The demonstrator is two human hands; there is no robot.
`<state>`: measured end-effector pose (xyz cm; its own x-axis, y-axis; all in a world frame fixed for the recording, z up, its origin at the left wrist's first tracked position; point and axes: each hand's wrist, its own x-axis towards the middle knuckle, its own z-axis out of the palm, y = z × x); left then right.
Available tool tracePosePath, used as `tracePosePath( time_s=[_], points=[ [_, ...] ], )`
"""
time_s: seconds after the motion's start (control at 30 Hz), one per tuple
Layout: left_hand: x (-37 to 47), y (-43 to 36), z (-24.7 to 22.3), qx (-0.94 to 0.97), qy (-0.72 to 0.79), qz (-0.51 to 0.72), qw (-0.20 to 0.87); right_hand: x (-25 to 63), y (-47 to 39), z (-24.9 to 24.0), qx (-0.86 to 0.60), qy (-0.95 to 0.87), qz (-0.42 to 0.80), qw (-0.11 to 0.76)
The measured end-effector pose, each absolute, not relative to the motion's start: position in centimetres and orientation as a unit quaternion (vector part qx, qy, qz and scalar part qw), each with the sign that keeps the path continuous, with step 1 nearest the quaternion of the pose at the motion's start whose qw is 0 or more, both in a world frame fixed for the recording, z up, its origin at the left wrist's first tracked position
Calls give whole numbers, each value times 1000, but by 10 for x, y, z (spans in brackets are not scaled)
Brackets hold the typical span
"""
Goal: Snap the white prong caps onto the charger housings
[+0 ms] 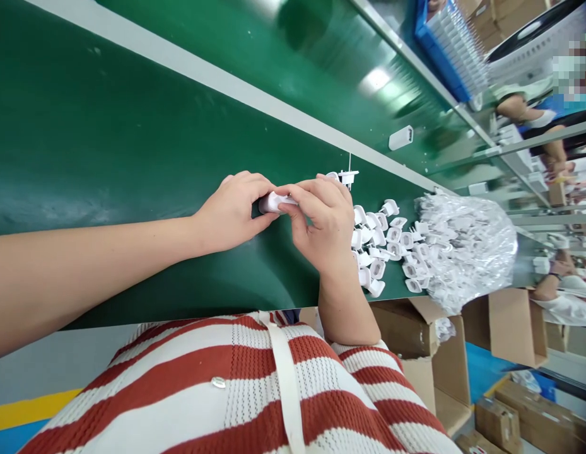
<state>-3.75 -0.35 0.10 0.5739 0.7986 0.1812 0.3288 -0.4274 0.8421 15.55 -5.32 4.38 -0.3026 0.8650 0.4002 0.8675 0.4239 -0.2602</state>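
Both hands meet over the green table (pixel 132 139). My left hand (pixel 236 211) has its thumb and fingers closed round one end of a small white plastic part (pixel 272 203). Pinched at the other end of that part is my right hand (pixel 321 217), with thumb and index finger together. Part of the piece is hidden by the fingers. Several loose white plastic pieces (pixel 378 236) lie just right of my right hand, and a clear plastic bag (pixel 472 246) full of similar ones is beyond them.
A white rectangular housing (pixel 400 137) lies on the surface past the pale strip (pixel 226 82). A blue tray (pixel 446 50) of white parts is at the upper right. Open cardboard boxes (pixel 451 372) stand below the table's edge. Other people sit at the far right.
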Motion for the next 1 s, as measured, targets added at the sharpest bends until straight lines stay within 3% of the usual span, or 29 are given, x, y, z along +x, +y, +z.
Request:
tracePosePath(
  time_s=[0.4, 0.6, 0.67, 0.77, 0.87, 1.0],
  points=[
    [-38, -2, -3, 795, 356, 295, 393, 144, -58, 47, -566, -788, -23, 241],
    [-40, -2, 4, 769, 381, 289, 424, 156, -50, 41, -569, -762, 90, 296],
    [-39, -1, 12, 736, 418, 276, 455, 168, -45, 37, -609, -728, 71, 307],
    [-35, 10, 22, 699, 471, 253, 474, 184, -38, 29, -727, -650, -6, 222],
    [-26, 48, 25, 707, 498, 268, 424, 190, -35, 25, -763, -634, 21, 122],
    [-15, 130, 20, 728, 548, 301, 281, 182, -37, 28, -737, -665, 58, 110]
  ],
)
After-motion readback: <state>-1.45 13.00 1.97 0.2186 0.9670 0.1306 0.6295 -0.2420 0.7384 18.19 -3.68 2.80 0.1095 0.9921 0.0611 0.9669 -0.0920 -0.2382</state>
